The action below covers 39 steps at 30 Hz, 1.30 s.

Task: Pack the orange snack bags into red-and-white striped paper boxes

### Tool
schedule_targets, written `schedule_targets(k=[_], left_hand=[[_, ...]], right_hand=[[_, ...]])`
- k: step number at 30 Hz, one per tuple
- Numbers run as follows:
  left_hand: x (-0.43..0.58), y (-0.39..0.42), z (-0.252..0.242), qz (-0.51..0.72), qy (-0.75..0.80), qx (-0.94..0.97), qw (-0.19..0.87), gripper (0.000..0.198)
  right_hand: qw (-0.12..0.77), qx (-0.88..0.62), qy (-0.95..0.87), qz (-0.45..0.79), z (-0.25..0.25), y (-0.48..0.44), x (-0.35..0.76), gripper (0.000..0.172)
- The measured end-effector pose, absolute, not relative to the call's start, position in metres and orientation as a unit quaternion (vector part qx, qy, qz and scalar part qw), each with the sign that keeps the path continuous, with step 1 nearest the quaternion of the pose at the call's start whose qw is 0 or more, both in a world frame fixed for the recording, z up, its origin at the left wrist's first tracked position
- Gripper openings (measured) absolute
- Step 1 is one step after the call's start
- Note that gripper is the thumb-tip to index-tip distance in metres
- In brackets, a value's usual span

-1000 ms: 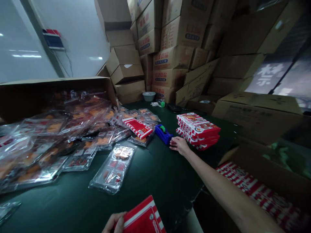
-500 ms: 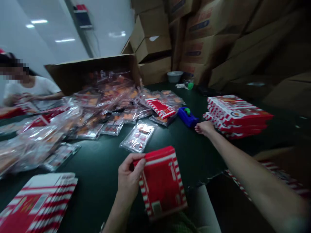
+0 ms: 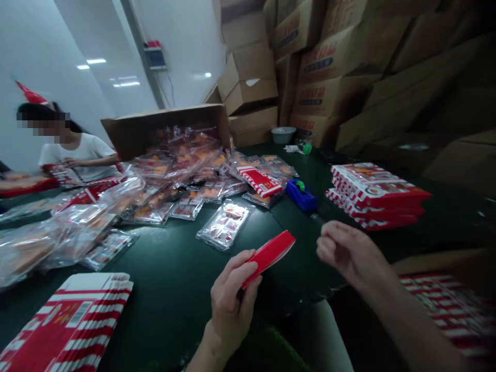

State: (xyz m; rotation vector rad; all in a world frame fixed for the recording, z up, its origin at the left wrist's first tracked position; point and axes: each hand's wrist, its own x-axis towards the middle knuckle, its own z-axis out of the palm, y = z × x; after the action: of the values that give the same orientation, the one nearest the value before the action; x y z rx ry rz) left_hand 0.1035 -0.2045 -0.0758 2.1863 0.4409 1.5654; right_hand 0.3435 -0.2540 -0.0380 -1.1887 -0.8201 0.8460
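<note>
Turned edge-on since the earlier frame, a flat red card carton (image 3: 270, 252) is clamped in the left hand (image 3: 232, 294); the right hand (image 3: 349, 253) is raised off the dark counter (image 3: 174, 299), fingers curled together on nothing.

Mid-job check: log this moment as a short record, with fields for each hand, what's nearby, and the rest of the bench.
left hand: holds a red carton edge-on
right hand: curled, nothing visible in it
nearby: blue tape dispenser; stack of red-and-white cartons
rest: clear plastic food trays on a dark green table; co-worker far left
</note>
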Motion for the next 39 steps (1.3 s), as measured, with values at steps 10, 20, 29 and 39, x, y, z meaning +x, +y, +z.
schedule_targets(k=[10,20,29,39], left_hand=[[0.111,-0.218,-0.084,0.542,0.103,0.814,0.178,0.044],[0.109,-0.225,-0.071,0.529,0.172,0.779,0.290,0.035],[0.085,-0.218,-0.056,0.546,0.257,0.728,0.325,0.017],[0.075,-0.220,-0.064,0.542,0.282,0.711,0.349,0.015]], right_hand=[[0.587,-0.453,-0.309,0.595,-0.069,-0.277,0.268,0.043],[0.562,-0.566,-0.468,0.381,-0.083,-0.264,0.280,0.038],[0.491,-0.734,-0.465,0.064,-0.060,-0.236,0.348,0.025],[0.138,-0.480,-0.791,0.353,0.036,-0.212,0.283,0.030]])
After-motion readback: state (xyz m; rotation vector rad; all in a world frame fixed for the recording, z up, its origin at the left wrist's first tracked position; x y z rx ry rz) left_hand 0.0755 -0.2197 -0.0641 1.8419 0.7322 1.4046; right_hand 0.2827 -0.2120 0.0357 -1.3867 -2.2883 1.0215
